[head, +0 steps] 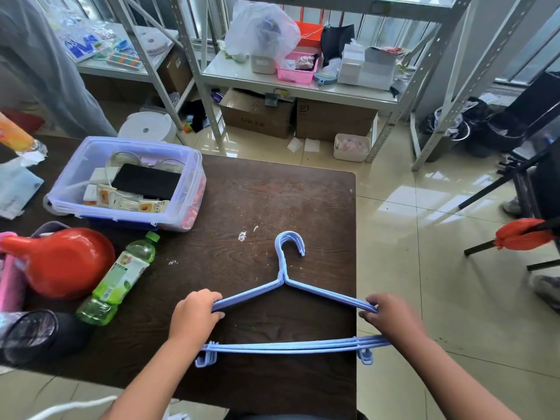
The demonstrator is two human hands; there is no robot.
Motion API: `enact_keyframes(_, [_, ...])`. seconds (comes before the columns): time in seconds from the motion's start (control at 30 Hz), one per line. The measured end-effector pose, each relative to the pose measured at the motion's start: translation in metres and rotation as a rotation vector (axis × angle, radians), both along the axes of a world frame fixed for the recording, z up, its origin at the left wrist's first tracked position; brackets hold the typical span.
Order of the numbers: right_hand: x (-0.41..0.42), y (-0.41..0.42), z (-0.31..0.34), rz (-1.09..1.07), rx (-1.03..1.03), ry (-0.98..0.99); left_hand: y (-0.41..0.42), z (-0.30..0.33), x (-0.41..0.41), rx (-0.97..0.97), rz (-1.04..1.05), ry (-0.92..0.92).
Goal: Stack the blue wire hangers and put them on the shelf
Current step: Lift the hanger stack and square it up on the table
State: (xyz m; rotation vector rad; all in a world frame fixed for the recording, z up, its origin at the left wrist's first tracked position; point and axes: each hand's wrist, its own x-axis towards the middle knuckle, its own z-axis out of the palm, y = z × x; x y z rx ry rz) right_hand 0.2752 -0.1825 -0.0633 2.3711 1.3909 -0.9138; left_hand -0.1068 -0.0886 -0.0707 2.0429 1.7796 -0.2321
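Several blue wire hangers point(285, 313) gathered into one aligned stack near the front right corner of the dark wooden table point(272, 201), hooks together and pointing toward the far edge; exact count hard to tell. Left hand point(194, 313) closed around the left shoulder of the stack, fingers curled over the wires; right hand point(391, 316) pinched shut on the right shoulder, just past the table's right edge. Bottom bars bunched in a tight band running under both wrists — small clips hanging at each end; whether the stack rests on the wood or sits slightly lifted cannot be told.

Toward the far left corner, a clear plastic bin point(127, 183) with a black flat item, white chargers and snack packets inside; along the left edge, a red ladle-like scoop point(66, 262), with a green drink bottle point(121, 280) lying on its side just beside it; nearer the front left corner, a dark mesh cup point(33, 334) tipped over. White crumbs point(242, 236) scattered mid-table, well apart from the hook.

Beyond the far edge, a grey metal shelf point(300, 86) on the tiled floor — pink basket point(297, 68), white boxes and a plastic bag on its lower board, cardboard boxes point(257, 116) beneath.
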Motion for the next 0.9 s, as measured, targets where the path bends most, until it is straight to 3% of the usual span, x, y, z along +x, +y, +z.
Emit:
enact_keyframes(0.27, [0.000,-0.002,0.010,0.008,0.008,-0.067,-0.005,0.005,-0.008,-0.058,0.194,0.058])
enact_keyframes(0.43, [-0.002,0.000,0.015,0.001,-0.039,-0.071,0.000,-0.001,-0.009,-0.068,0.192,0.065])
enact_keyframes(0.67, [0.005,-0.015,0.014,-0.158,0.025,0.193,-0.007,0.009,-0.024,-0.132,0.309,-0.063])
enact_keyframes(0.77, [0.015,-0.023,0.018,-0.150,0.080,0.265,-0.011,0.022,-0.029,-0.129,0.194,-0.120])
enact_keyframes(0.9, [0.022,-0.032,0.018,0.045,-0.073,0.234,-0.014,0.031,-0.026,-0.201,0.041,-0.023])
